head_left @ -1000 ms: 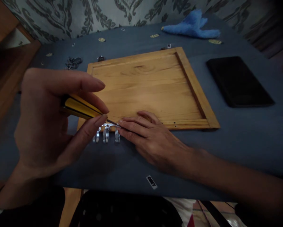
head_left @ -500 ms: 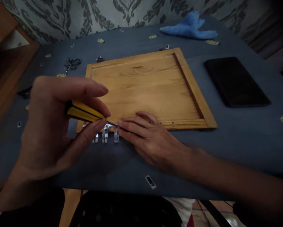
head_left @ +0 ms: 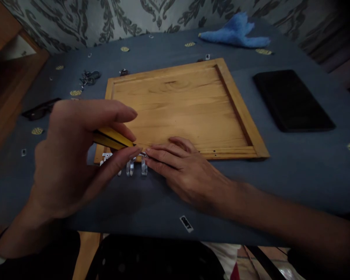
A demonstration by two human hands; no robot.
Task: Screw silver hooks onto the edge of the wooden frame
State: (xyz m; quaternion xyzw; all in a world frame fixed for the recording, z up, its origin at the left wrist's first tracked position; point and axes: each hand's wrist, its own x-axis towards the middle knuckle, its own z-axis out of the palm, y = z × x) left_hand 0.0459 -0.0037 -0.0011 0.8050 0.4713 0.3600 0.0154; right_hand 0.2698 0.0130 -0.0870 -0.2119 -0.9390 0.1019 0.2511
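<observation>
My left hand (head_left: 72,155) is closed around a yellow-and-black screwdriver (head_left: 112,139), its tip at the metal hook rack (head_left: 131,165) on the near rim of the wooden panel (head_left: 177,105). My right hand (head_left: 186,171) lies flat at the rack's right end, fingertips pressed on the rack and the panel's edge. The rack's silver hooks hang over the panel's front edge onto the blue cloth. My left thumb covers part of the rack.
A black phone or tablet (head_left: 291,101) lies right of the panel. A blue plush toy (head_left: 236,33) sits at the back. Dark sunglasses (head_left: 40,111), a keyring cluster (head_left: 88,77) and small metal bits lie on the cloth at left. A label (head_left: 186,224) lies near the table's front edge.
My left hand with the screwdriver has shifted right and lower, closer to the rack, uncovering the sunglasses at left. My right hand has stayed put.
</observation>
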